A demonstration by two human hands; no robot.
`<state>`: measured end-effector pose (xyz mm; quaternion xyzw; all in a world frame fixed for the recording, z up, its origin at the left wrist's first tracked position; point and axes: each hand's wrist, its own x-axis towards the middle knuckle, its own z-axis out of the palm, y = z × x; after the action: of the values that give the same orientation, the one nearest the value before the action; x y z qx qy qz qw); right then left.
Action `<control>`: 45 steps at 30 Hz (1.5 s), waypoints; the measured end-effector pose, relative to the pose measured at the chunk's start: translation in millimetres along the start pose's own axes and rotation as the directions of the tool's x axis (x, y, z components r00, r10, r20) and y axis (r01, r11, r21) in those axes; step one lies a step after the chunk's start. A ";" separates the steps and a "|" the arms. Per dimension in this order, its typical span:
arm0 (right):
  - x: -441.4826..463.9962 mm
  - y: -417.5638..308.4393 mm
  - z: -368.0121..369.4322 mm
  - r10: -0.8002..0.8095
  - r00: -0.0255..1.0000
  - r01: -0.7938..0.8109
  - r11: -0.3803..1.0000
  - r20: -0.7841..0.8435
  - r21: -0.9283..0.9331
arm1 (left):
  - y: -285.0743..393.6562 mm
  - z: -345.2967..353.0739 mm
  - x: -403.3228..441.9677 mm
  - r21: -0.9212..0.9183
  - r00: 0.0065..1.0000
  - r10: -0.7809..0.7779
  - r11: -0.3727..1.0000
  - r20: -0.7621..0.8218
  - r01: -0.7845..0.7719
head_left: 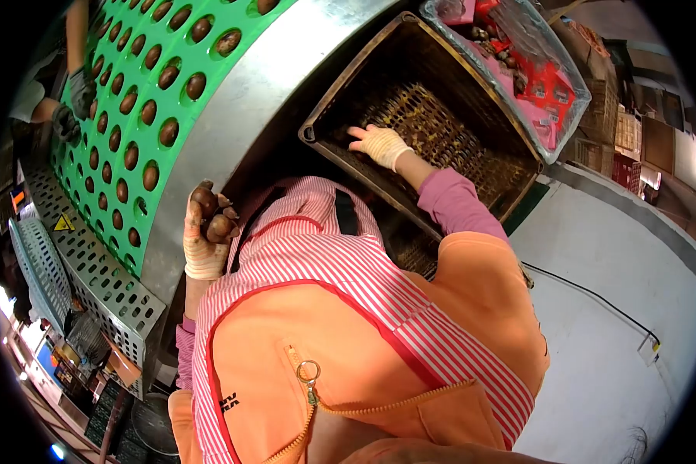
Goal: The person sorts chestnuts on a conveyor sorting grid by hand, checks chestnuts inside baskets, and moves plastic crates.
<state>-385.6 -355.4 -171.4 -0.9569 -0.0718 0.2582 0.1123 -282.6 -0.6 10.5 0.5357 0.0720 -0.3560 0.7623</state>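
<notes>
My left hand [203, 249], in a cream glove with bare fingertips, is closed around several shiny brown eggs [221, 227] beside the metal rim of the green conveyor. My right hand [381, 145], in a similar glove, reaches into a dark brown plastic crate [487, 100]. Its fingers are stretched out near the crate's left wall, and I see nothing held in them. The crate has a slatted floor with yellowish bits on it. On the green perforated conveyor [184, 40], brown eggs of the same kind sit in rows of oval pockets.
A co-worker's grey-gloved hands [66, 124] are at the conveyor's far left. A smooth metal rim [232, 116] borders it, with a perforated metal guard [104, 267] below. Behind the crate stands a plastic-lined bin [576, 89] with red and pink packaging. A black cable [588, 292] runs along the pale floor.
</notes>
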 end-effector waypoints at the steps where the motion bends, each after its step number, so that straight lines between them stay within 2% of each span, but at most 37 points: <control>1: 11.1 -1.6 -4.4 -0.062 0.996 0.068 0.993 0.059 -0.099 | 0.1 -1.7 -2.3 0.001 1.000 0.002 1.000 -0.004 -0.002; 2: 23.5 0.6 -8.6 -0.114 0.986 0.136 0.972 0.122 -0.193 | -0.4 -2.9 -3.9 0.004 1.000 0.003 1.000 -0.004 -0.003; 5: 75.8 5.2 10.3 0.058 0.972 -0.070 0.997 0.226 0.044 | -0.6 3.8 -5.0 0.114 1.000 0.023 0.993 0.006 -0.023; 8: 83.2 7.2 11.2 0.138 0.962 -0.160 0.984 0.235 0.076 | 9.0 31.8 0.5 0.304 0.997 -0.023 0.953 0.078 -0.002; 9: 76.3 9.7 10.5 0.165 0.961 -0.185 0.980 0.222 0.075 | 12.7 39.1 7.5 0.434 0.992 -0.059 0.901 0.114 0.004; 10: 58.9 12.4 9.0 0.193 0.958 -0.212 0.974 0.210 0.074 | 16.0 47.8 16.0 0.556 0.984 -0.101 0.831 0.146 0.002; 12: 17.2 13.5 8.4 0.255 0.950 -0.272 0.959 0.182 0.078 | 16.3 74.4 31.7 0.705 0.958 -0.089 0.696 0.273 -0.136; 13: -3.7 17.9 13.2 0.376 0.913 -0.404 0.889 0.161 0.216 | 11.1 90.7 42.5 0.748 0.930 -0.073 0.619 0.360 -0.241; 14: -24.2 23.7 18.8 0.495 0.855 -0.516 0.782 0.154 0.351 | 6.4 108.8 52.8 0.771 0.891 -0.064 0.532 0.450 -0.351; 16: -60.4 37.2 36.9 0.655 0.749 -0.631 0.654 0.106 0.417 | 1.6 146.5 74.2 0.751 0.752 -0.083 0.183 0.654 -0.634; 17: -73.8 48.1 50.3 0.710 0.693 -0.682 0.590 0.125 0.433 | -6.4 163.3 86.4 0.694 0.688 -0.097 0.127 0.719 -0.708; 18: -86.4 58.5 60.2 0.749 0.642 -0.729 0.531 0.164 0.433 | -14.3 183.6 96.6 0.682 0.667 -0.154 0.075 0.729 -0.728; 20: -107.0 64.9 62.9 0.750 0.614 -0.754 0.467 0.244 0.461 | -34.7 210.7 123.6 0.698 0.677 -0.330 -0.070 0.658 -0.713; 22: -115.7 68.2 72.0 0.731 0.640 -0.722 0.464 0.239 0.513 | -66.6 231.8 157.8 0.665 0.689 -0.443 -0.240 0.574 -0.708; 24: -114.9 72.6 79.5 0.719 0.650 -0.692 0.428 0.244 0.582 | -101.2 250.5 192.0 0.663 0.676 -0.515 -0.248 0.528 -0.707; 25: -115.6 69.6 74.5 0.726 0.649 -0.678 0.414 0.229 0.607 | -119.8 257.0 207.1 0.632 0.655 -0.514 -0.254 0.553 -0.732; 26: -116.4 68.6 70.8 0.707 0.651 -0.688 0.396 0.276 0.609 | -144.5 259.8 230.2 0.638 0.634 -0.544 -0.216 0.550 -0.739; 29: -108.5 77.4 95.6 0.708 0.648 -0.656 0.329 0.282 0.680 | -200.5 287.6 272.5 0.658 0.609 -0.582 -0.161 0.539 -0.736; 30: -104.3 81.8 113.0 0.710 0.642 -0.634 0.279 0.289 0.722 | -220.7 296.8 282.2 0.668 0.625 -0.565 -0.165 0.539 -0.726; 31: -110.9 80.8 99.4 0.682 0.674 -0.666 0.393 0.285 0.634 | -239.0 304.6 288.6 0.681 0.642 -0.546 -0.168 0.537 -0.713; 34: -115.5 82.9 63.9 0.685 0.627 -0.699 0.286 0.370 0.655 | -272.7 302.0 287.9 0.750 0.730 -0.416 -0.153 0.542 -0.644; 36: -115.0 82.8 80.1 0.739 0.632 -0.619 0.302 0.232 0.725 | -288.4 285.4 282.0 0.865 0.838 -0.227 0.054 0.497 -0.498; 38: -110.1 80.1 95.7 0.771 0.613 -0.588 0.298 0.174 0.752 | -273.9 283.8 273.8 0.800 0.771 -0.304 -0.046 0.559 -0.598; 40: -111.0 75.5 84.9 0.788 0.597 -0.610 0.325 0.150 0.722 | -266.5 285.9 268.7 0.572 0.543 -0.539 -0.132 0.644 -0.809; 42: -105.5 78.4 76.1 0.773 0.574 -0.705 0.301 0.268 0.642 | -261.1 290.4 253.7 0.522 0.409 -0.726 -0.081 0.552 -0.849; 45: -96.7 82.9 88.0 0.780 0.441 -0.643 -0.070 0.444 0.763 | -259.6 290.2 240.5 0.671 0.562 -0.729 -0.192 0.391 -0.716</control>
<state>-506.8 -438.6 -220.2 -0.6468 0.5922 0.2063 0.4340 -345.3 -409.3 -185.7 0.6517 -0.5966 -0.4651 -0.0549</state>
